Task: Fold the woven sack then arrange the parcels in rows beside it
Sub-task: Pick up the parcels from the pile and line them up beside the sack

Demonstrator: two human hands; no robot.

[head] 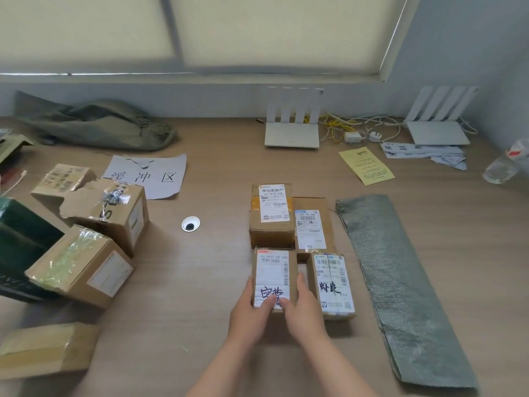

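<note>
Left hand [252, 309], right hand [304, 309] clasp parcel [272, 272] by its sides; long axis points away, roughly parallel to folded sack [400, 282].

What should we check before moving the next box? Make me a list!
1. The woven sack is folded flat: ok.
2. The left hand and right hand both grip the front-left parcel: ok.
3. Its label faces up: ok.
4. It touches the front-right parcel: not ok, a gap shows.
5. Every box is in the rows: not ok, loose boxes wait on the left.
</note>
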